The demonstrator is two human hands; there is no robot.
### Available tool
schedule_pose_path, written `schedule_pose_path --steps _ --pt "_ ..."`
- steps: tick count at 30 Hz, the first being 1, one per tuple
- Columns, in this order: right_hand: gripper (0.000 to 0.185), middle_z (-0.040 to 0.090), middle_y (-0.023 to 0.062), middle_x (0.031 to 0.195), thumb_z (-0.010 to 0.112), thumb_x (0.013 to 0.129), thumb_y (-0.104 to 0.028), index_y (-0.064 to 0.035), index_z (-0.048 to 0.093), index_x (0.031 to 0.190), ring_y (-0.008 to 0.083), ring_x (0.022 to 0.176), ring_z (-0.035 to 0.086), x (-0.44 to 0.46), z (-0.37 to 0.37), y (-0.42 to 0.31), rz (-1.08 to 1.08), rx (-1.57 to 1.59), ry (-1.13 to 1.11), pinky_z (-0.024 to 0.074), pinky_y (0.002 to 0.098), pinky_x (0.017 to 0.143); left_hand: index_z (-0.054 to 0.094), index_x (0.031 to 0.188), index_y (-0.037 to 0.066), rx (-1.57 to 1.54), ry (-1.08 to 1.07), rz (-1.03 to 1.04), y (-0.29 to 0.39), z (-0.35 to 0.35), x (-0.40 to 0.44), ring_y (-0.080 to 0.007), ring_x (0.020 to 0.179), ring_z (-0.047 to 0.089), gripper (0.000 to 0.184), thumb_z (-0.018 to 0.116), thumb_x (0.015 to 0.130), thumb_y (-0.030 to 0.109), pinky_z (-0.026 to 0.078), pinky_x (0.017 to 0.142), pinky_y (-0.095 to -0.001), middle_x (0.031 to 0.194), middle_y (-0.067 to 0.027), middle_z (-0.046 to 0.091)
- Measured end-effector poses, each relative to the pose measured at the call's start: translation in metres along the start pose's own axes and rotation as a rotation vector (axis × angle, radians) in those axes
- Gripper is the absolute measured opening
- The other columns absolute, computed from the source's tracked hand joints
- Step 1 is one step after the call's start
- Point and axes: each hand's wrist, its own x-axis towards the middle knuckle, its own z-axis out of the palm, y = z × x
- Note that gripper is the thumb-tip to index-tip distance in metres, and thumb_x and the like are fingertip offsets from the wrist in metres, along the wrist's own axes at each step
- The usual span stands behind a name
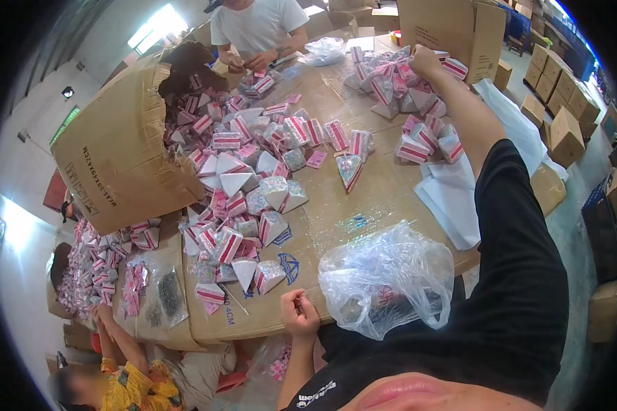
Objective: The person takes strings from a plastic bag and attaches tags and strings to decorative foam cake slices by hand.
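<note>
A: Where are the wedges lying, relative to the right hand?

B: The far pile of pink-and-white wedges (382,92) is sitting right at the right hand (425,60), spreading left of it and back toward the wearer.

A: Is that hand gripping one?

B: I can't tell. It is bending down over the pile's right side, and its fingertips are showing too small to read.

A: What is lying nearer the wearer from that grip?

B: A small cluster of wedges (413,149) is resting just below it, beside the forearm. White sheets (452,209) are lying beyond that, near the sleeve.

A: And the left hand?

B: The left hand (299,314) is hanging at the table edge, well apart from the far pile, its fingers curling in toward the palm. A clear plastic bag (384,281) is lying just to its right.

A: To its left?

B: A large heap of wedges (243,185) is stretching away up the table (384,198), toward a tipped carton (116,157) with a torn mouth.

A: Anyone farther out?

B: A person in a white shirt (260,31) is working across the table, left of the right hand; a person in a yellow patterned shirt (130,387) is reaching toward another heap (92,267), well left of the left hand.
</note>
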Motion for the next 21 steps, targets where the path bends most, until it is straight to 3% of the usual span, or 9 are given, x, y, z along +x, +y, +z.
schedule_pose_path --steps 10,21 --pt "0.019 0.069 0.0237 0.098 0.058 0.083 -0.01 0.0 0.065 0.098 0.0395 0.096 0.066 -0.024 0.002 -0.014 -0.149 0.089 -0.084 0.0501 0.0471 0.085 0.062 0.097 0.001 0.003 0.01 0.012 0.001 0.001 0.002 -0.0185 0.064 0.055 0.011 0.058 0.087 0.002 0.045 0.057 -0.0285 0.083 -0.0104 0.058" --pt "0.016 0.068 0.0216 0.088 0.056 0.085 -0.013 -0.0008 0.064 0.092 0.0404 0.087 0.066 -0.077 -0.038 -0.063 -0.431 0.076 -0.161 0.0513 0.0495 0.078 0.062 0.097 0.002 0.013 -0.002 -0.025 0.001 0.001 0.001 -0.0146 0.061 0.049 0.012 0.063 0.085 0.0 0.042 0.054 -0.0274 0.082 -0.0079 0.057"
